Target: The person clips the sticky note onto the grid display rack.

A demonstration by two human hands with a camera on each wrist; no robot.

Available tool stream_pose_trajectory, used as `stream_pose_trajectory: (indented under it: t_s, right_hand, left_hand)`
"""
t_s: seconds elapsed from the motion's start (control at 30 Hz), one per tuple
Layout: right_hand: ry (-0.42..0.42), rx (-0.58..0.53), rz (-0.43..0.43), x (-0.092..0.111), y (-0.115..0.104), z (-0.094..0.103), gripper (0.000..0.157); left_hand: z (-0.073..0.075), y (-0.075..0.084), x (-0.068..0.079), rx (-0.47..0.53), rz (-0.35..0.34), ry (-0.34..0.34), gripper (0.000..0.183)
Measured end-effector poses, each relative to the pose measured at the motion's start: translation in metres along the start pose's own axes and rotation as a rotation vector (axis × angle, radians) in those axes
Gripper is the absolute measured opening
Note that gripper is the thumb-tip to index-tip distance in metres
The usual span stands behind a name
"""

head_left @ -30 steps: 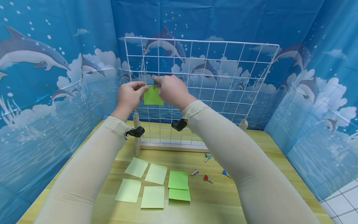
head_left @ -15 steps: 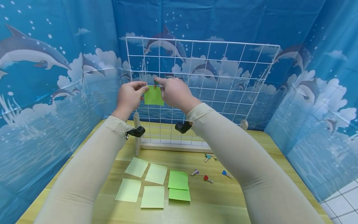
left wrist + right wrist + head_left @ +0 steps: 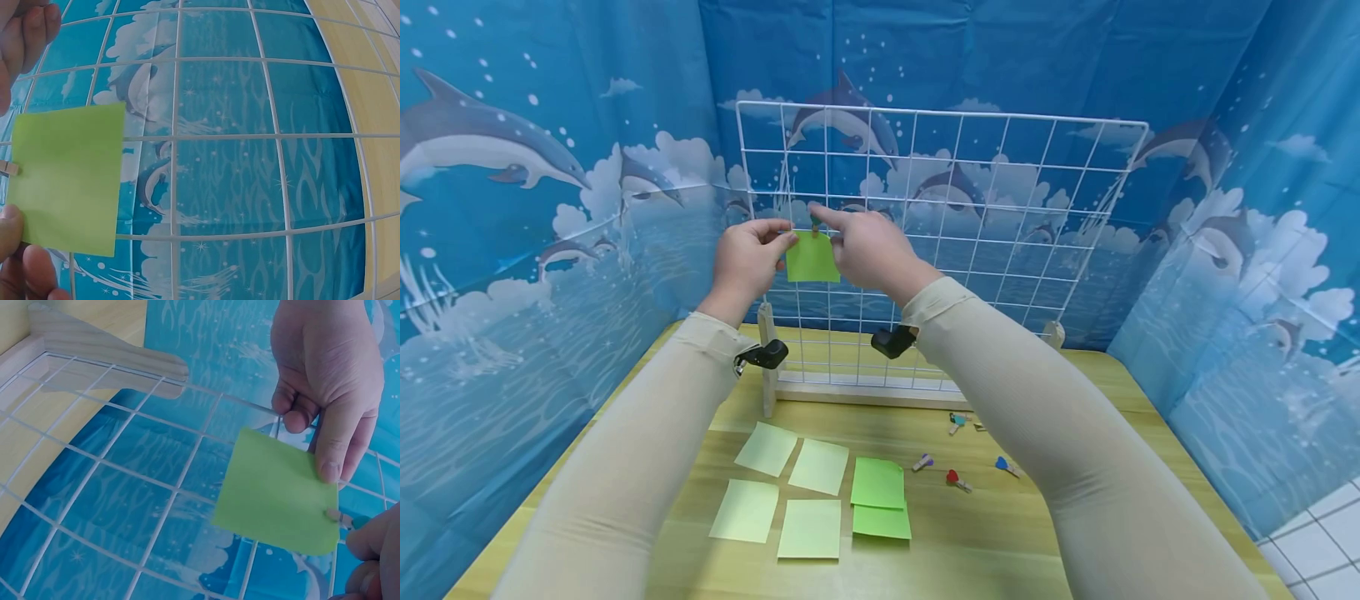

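Note [image 3: 812, 260]: one, bright green, square; upright at the left part of the grid [image 3: 914, 111], in front of its wires. Whether it touches them cannot be told.
Left hand [image 3: 741, 260]: grip closed on the note, pinching its upper left corner, thumb on the front face.
Clip [image 3: 816, 225]: one, wooden, teal ornament; its wooden end lies over the note's top edge. Whether it also takes in a wire cannot be told.
Right hand [image 3: 877, 252]: grip closed on the clip, pinching its teal end; index finger extended toward the left hand.
Grid: white wire, standing in a wooden base [image 3: 865, 393] on the surface [image 3: 970, 550].
Pale notes [image 3: 810, 530]: four, yellow-green, laid apart in two rows at the left front.
Spare notes [image 3: 878, 483]: two, bright green, overlapping, just right of the pale ones.
Loose clips [image 3: 953, 477]: purple, red, blue and teal among them, scattered right of the spare notes and behind; one partly hidden by the right sleeve [image 3: 1022, 375].
Curtain [image 3: 647, 250]: blue, dolphin print, behind and at both sides.
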State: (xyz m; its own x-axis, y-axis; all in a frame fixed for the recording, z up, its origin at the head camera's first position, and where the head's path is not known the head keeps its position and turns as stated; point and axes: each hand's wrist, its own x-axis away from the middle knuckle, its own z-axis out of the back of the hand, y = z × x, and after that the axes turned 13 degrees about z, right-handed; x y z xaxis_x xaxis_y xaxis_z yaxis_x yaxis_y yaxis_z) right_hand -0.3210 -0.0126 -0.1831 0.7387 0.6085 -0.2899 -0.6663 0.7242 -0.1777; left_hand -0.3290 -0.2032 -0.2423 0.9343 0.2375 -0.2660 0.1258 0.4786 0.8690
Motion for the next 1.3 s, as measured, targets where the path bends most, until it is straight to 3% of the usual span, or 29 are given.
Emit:
stream_pose_trajectory:
  t_s: [0.37, 0.7, 1.03, 1.3]
  right_hand:
    - [0.046, -0.001, 0.048, 0.015, 0.015, -0.003, 0.060]
    - [0.046, 0.022, 0.086, 0.043, 0.035, -0.009, 0.057]
    - [0.026, -0.012, 0.081, 0.068, 0.052, -0.015, 0.057]
    - [0.059, 0.041, 0.103, 0.093, 0.069, -0.020, 0.058]
  left_hand:
    - [-0.002, 0.001, 0.003, -0.007, -0.017, 0.013, 0.036]
    - [-0.002, 0.001, 0.006, -0.030, -0.005, 0.018, 0.037]
    - [0.010, -0.008, 0.014, -0.118, -0.098, 0.067, 0.041]
    - [0.022, -0.019, 0.024, -0.166, -0.154, 0.076, 0.045]
